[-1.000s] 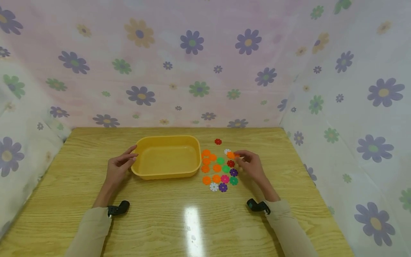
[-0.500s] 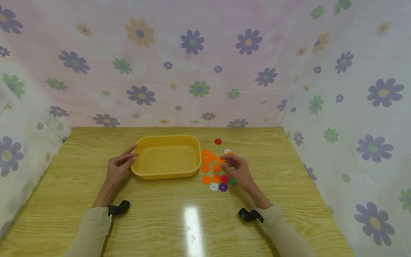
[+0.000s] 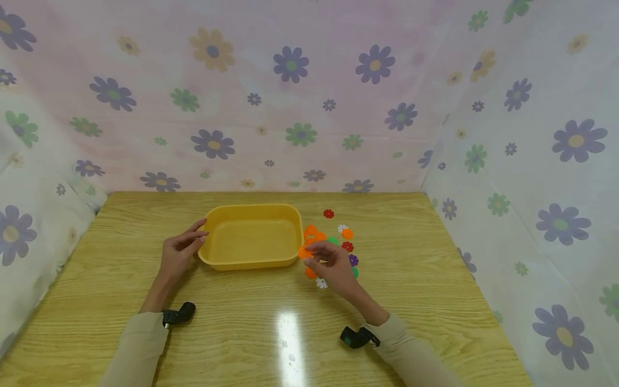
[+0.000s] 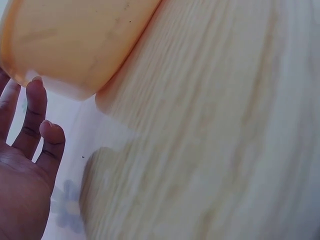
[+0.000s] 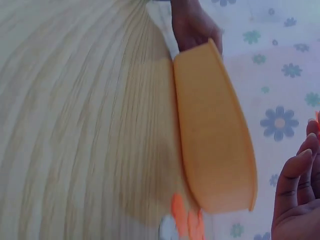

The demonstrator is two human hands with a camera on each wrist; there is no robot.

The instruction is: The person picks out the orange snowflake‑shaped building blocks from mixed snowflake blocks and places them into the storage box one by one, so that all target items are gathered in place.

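Observation:
A yellow plastic basin (image 3: 249, 263) stands on the wooden table. My left hand (image 3: 180, 255) is at its left end, with relaxed fingertips touching the rim; in the left wrist view the fingers (image 4: 37, 107) lie along the outside of the basin wall (image 4: 65, 45). My right hand (image 3: 333, 269) pinches an orange notched plastic disc (image 3: 305, 252) between thumb and fingers, right by the basin's right rim. Only a sliver of that orange disc (image 5: 318, 117) shows in the right wrist view. Several orange discs (image 3: 310, 230) lie beside the basin, some hidden under the right hand.
Further notched discs lie right of the basin: a red disc (image 3: 329, 214) at the back, a purple disc (image 3: 354, 260), and a white disc (image 3: 321, 282) at the front. Flowered cloth (image 3: 300, 134) walls the table's back and sides. Black wrist cameras (image 3: 358, 337) sit on both wrists.
My right hand has moved left and toward the front, carrying the orange disc from the pile's right side to the basin's right rim. The left hand and the basin stay in place.

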